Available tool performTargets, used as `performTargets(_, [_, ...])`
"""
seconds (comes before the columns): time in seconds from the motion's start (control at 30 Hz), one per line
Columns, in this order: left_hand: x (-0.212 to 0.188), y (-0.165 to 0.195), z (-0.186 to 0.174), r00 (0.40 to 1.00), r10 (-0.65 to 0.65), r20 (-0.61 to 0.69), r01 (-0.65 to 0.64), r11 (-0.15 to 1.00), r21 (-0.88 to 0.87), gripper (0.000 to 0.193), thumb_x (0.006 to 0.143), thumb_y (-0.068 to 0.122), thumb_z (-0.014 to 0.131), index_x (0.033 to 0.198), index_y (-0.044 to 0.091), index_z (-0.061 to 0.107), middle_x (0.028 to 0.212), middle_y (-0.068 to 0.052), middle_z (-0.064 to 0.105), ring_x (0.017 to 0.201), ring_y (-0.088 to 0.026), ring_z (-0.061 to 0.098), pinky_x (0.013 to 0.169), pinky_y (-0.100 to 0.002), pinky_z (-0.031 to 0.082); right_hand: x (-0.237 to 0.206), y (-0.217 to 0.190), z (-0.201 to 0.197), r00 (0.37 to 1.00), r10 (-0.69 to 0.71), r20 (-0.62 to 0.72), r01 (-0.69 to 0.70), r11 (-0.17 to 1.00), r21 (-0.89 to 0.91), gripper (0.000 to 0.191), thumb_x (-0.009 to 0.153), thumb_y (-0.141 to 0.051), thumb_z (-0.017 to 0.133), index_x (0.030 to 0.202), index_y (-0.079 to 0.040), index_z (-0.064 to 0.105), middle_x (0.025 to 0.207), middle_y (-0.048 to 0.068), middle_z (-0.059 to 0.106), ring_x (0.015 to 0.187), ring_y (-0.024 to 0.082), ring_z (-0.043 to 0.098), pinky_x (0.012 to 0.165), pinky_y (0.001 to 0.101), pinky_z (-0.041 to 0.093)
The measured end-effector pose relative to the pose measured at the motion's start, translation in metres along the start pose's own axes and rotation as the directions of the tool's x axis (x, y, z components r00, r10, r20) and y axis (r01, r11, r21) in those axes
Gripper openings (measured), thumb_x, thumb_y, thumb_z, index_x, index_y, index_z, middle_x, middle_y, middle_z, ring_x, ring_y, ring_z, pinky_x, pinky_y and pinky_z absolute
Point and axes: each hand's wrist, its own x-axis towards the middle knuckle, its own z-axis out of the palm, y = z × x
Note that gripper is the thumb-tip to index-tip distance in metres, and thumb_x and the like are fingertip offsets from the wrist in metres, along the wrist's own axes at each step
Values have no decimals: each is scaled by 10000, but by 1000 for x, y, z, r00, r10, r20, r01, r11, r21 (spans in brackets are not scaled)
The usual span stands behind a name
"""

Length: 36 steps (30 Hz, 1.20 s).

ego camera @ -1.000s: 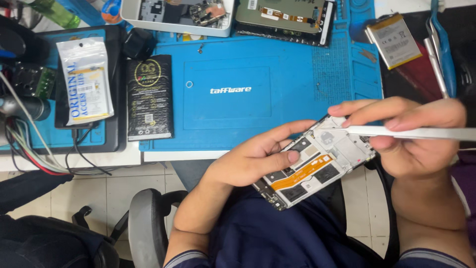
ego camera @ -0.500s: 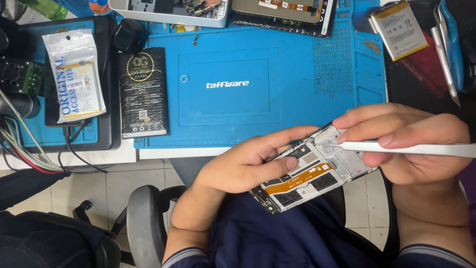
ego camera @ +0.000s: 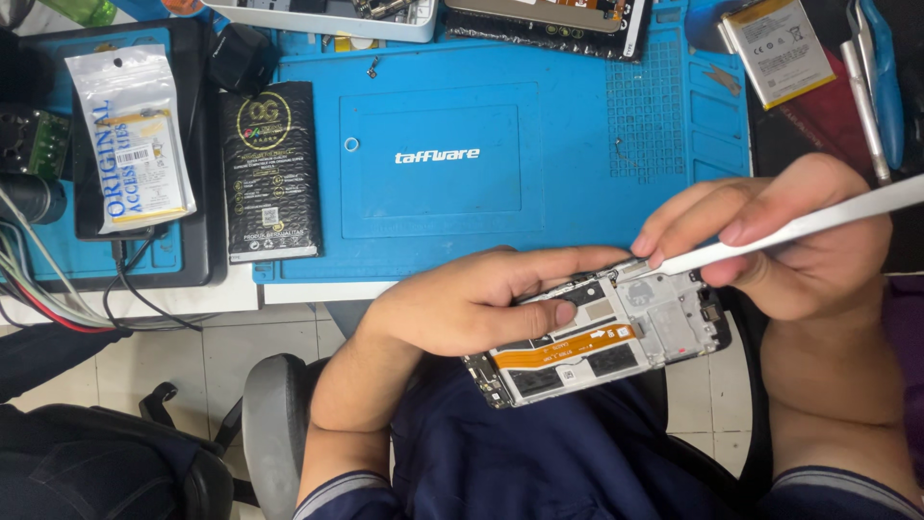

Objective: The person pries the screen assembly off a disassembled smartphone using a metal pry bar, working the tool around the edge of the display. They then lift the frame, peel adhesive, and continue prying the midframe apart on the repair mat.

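Gripping the opened phone frame (ego camera: 602, 342) at lower centre, the left hand (ego camera: 472, 303) clamps its upper edge; the right hand (ego camera: 799, 241) pinches a white pry tool (ego camera: 799, 228), tip touching the frame. Above lie a blue mat (ego camera: 539, 207), black pouch (ego camera: 268, 173) and battery (ego camera: 778, 39) on the bench.

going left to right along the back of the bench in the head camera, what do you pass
Clear packet with a white and yellow label → black packet → blue work mat → loose battery with a white and yellow face → blue-handled tool.
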Motion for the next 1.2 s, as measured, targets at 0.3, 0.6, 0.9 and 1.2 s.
performTargets(0.3, [-1, 6, -2, 1000, -16, 6, 15, 997, 79, 560, 1077, 100, 514, 1608, -3, 372, 1372, -142, 680, 1216, -168, 666, 1061, -288, 539, 4, 4, -3, 994, -81, 79, 79, 997, 25, 259, 955, -69, 676, 1096, -25, 464, 905, 258, 718, 915, 389, 786, 775, 511, 714])
performTargets(0.6, [-4, 0, -7, 999, 12, 34, -10, 998, -56, 568, 1087, 80, 545, 1615, -24, 362, 1423, -161, 648, 1275, -195, 642, 1111, -305, 523, 6, 8, 3, 994, -92, 50, 87, 991, 102, 254, 941, -65, 699, 1069, -13, 485, 915, 276, 715, 901, 398, 784, 756, 513, 717])
performTargets(0.9, [-5, -1, -5, 999, 9, 32, -11, 998, 64, 558, 1085, 107, 531, 1609, -7, 380, 1380, -163, 685, 1221, -188, 680, 1059, -292, 552, 3, -7, 14, 996, -85, -11, 84, 994, -64, 259, 971, -112, 671, 1081, -6, 461, 865, 231, 718, 861, 357, 791, 735, 471, 720])
performTargets(1.2, [-6, 3, -5, 999, 33, 32, -37, 987, 157, 557, 1077, 112, 527, 1604, 3, 384, 1384, -150, 686, 1219, -187, 682, 1059, -287, 549, 7, -10, 9, 986, -146, 84, 160, 965, -209, 264, 949, -79, 673, 1077, 5, 458, 849, 239, 715, 855, 351, 792, 741, 476, 668])
